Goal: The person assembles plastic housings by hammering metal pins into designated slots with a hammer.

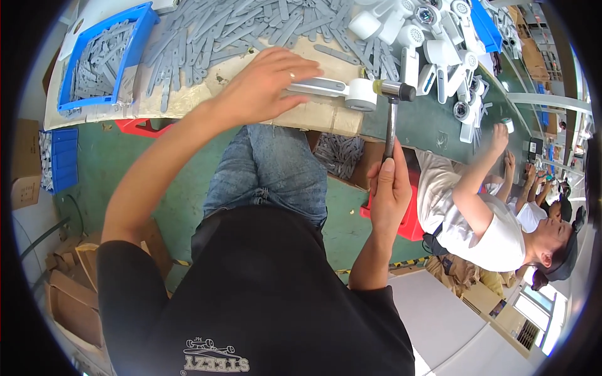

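Note:
My left hand [266, 81] is around the handle end of a white handheld fan [360, 95], thumb below and fingers stretched along the top. The fan lies on its side across the table's front edge, its round head to the right and a grey strip [323, 83] along its handle. My right hand [390, 185] is closed round the lower handle of a two-faced mallet [392, 119], held upright. The mallet's head has a black face on the right and a yellowish one on the left. That yellowish face is right beside the fan's head; I cannot tell whether they touch.
Loose grey strips [251, 25] heap across the back of the table, and more fill a blue bin [119, 94] at left. White fans [439, 53] pile up at back right. Co-workers [489, 232] sit along the bench on the right. Below stands a cardboard box [370, 156] of strips.

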The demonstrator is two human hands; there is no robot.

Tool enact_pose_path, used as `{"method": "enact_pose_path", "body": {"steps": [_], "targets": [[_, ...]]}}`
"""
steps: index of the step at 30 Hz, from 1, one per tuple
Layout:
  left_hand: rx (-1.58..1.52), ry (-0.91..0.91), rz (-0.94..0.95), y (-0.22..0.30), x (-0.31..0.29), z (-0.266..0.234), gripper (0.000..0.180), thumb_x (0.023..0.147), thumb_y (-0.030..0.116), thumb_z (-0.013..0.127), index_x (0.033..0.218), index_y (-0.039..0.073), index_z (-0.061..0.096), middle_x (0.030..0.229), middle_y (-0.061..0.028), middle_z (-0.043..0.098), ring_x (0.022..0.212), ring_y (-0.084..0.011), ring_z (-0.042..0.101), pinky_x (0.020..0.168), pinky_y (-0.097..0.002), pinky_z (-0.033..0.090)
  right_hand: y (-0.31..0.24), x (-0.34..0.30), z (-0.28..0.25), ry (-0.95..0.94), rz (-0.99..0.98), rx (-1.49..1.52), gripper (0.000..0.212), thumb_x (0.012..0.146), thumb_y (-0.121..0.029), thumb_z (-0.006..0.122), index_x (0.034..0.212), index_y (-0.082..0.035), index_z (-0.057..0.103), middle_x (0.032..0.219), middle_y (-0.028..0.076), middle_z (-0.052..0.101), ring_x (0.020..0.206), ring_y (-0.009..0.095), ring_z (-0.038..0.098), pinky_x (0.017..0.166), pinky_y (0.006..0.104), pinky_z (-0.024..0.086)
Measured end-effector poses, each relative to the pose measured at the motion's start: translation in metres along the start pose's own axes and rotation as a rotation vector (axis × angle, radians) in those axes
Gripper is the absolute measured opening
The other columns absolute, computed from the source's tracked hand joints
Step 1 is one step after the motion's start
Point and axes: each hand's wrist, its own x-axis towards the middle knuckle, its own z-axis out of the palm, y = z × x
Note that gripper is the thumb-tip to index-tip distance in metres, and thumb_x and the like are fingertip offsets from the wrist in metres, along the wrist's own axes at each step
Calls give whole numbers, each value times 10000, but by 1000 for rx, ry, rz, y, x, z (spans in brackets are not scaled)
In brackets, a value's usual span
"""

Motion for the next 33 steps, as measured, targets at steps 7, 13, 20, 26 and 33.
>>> {"method": "enact_pose_path", "body": {"steps": [7,13,20,26,33], "targets": [[-450,34,-515,1,-2,20,611,861,134,778,1431,162,559,1226,-72,718,1111,-298,651,958,-384,526,-1,-1,9,-61,8,-138,415,1085,-168,517,1488,-73,536,781,-13,576,694,56,489,631,219,413],[-230,158,-205,-16,-14,36,461,862,122,769,1312,166,682,1124,-72,745,993,-278,678,885,-377,552,-18,-1,19,-12,-104,-450,408,1060,-117,538,1466,-85,562,802,92,640,691,155,582,662,290,475],[-226,199,-133,-15,-11,36,397,851,109,770,1242,174,748,1090,-78,746,959,-276,675,881,-372,550,-19,-6,25,117,-157,-508,410,1031,-59,550,1440,-46,566,928,178,692,773,283,666,702,351,522],[-196,180,-121,-17,-9,31,387,848,103,773,1229,170,753,1080,-78,749,960,-276,676,879,-380,552,-19,3,22,16,-187,-728,439,998,-40,571,1434,-88,580,897,178,684,757,324,678,673,405,537],[-245,158,-156,-11,-12,30,475,842,98,785,1305,168,707,1126,-75,750,977,-272,681,889,-371,555,-15,3,24,16,-279,-781,479,976,-25,597,1448,-107,575,847,152,663,684,296,651,605,384,511]]}}
